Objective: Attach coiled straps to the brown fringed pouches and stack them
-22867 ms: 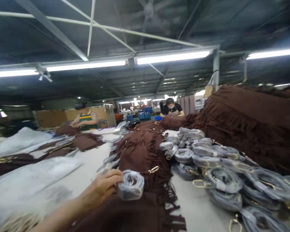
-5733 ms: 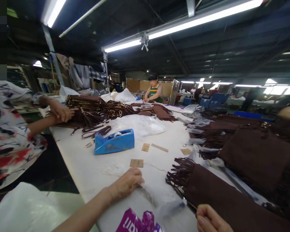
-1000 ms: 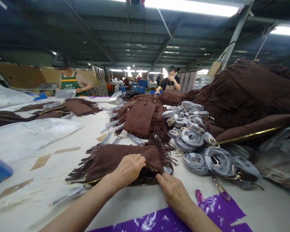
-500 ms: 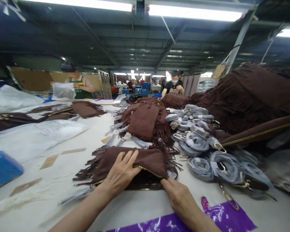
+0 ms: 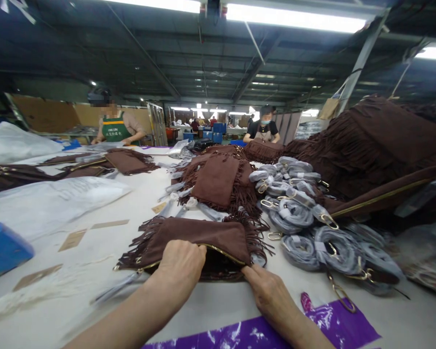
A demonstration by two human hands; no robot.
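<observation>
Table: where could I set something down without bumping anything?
Bare table runs between the white plastic bag and the fringed bag touched by the left hand and right hand, with only paper tags on it. Another strip lies right of the purple sheet. Wrapped strap coils and the brown bag heap crowd the right.

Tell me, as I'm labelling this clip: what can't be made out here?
Head view:
- Left hand: fingers curl into the bag, tips hidden.
- Right hand: tips at the bag's corner, grip unclear.
- Bag's inside: dark, covered by its flap.
- Purple sheet: cut by the bottom edge, print unreadable.
- Blue box: cut by the left edge.
</observation>
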